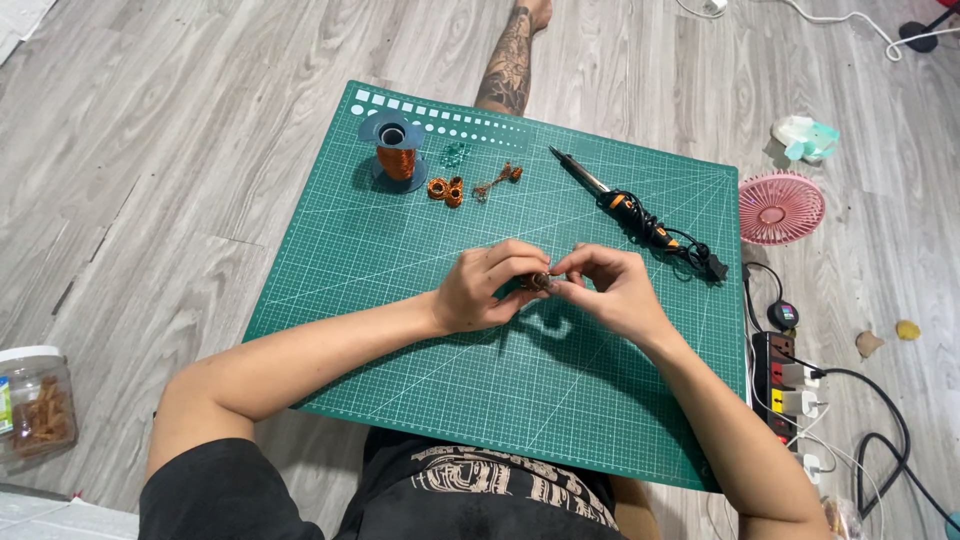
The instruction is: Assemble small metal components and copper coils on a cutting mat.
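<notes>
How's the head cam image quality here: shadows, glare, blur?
Head view: even, soft light, no glare on the green cutting mat; a soft shadow falls on the mat under the left hand and right hand. Frame is sharp overall, but the small piece between the fingertips is too tiny to resolve. Mild wide-angle stretch at the edges.

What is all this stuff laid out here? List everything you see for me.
cutting mat: one, green, on the grey wood floor
wire spool: one, copper on blue, mat's far left
small coils: two, copper, beside the spool
soldering iron: one, black and orange, mat's right
small fan: one, pink, right of the mat
power strip: one, black, right edge
plastic jar: one, clear, far left
small coil: one, pinched between both hands
left hand: one, mid-mat
right hand: one, mid-mat
</notes>
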